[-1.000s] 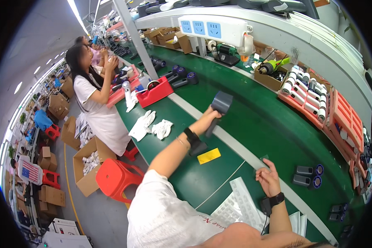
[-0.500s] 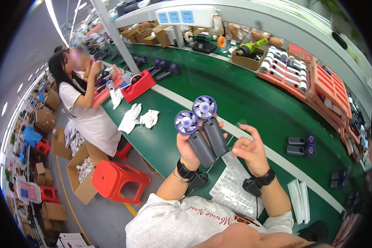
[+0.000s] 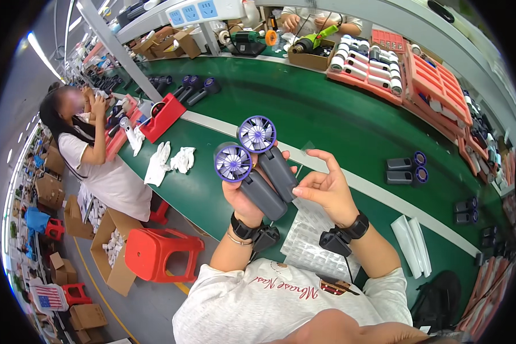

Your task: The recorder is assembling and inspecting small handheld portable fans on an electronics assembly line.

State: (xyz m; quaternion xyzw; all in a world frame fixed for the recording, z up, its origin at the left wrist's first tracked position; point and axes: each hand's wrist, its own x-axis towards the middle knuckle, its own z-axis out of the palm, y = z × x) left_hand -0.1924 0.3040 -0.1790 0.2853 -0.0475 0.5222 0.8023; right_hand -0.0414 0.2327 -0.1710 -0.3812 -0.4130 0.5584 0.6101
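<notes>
In my left hand (image 3: 243,203) are two dark grey handheld fans, side by side. The left fan (image 3: 262,196) and the right fan (image 3: 278,172) both have purple-rimmed round heads with pale blades, tilted up and left. My right hand (image 3: 329,192) is beside the right fan, its thumb at the lower end of that handle. Its index finger stretches upward, apart from the thumb. A small see-through piece (image 3: 308,145) shows at that fingertip; whether it sticks there is unclear. Below my hands lies a sheet (image 3: 309,238) with rows of shiny clear shapes.
Beyond the green table (image 3: 212,200) runs a green belt (image 3: 304,103) carrying more fans (image 3: 406,169). White gloves (image 3: 158,163) lie near a red bin (image 3: 161,117). White folded sheets (image 3: 410,246) are at right. A co-worker (image 3: 77,137) stands left, near a red stool (image 3: 163,255).
My view has shifted, so the surroundings sit differently. My right hand has come closer to the fans, its thumb now at the right handle's end. My left hand still holds both fans.
</notes>
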